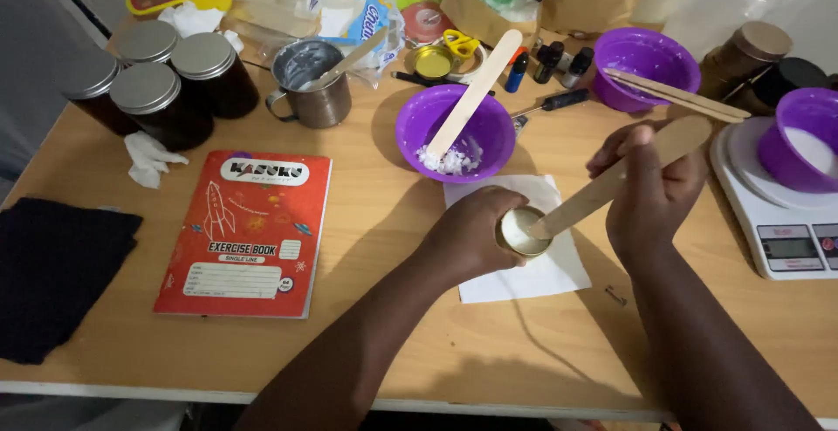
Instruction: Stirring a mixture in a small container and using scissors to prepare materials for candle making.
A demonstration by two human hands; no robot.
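The left hand (471, 235) wraps tight around a small round tin (521, 231) on a white paper sheet (541, 274), while the right hand (650, 191) grips a wooden stir stick (611, 182) dipped into it. Press too hard and the tin could tip, I reckon, spilling onto the paper. Left of the tin lies a red rectangular exercise book (247, 235); behind it, a purple bowl (454, 130); right, a white digital scale (781, 222).

The left hand (476, 235) hides the small tin's (521, 232) sides.
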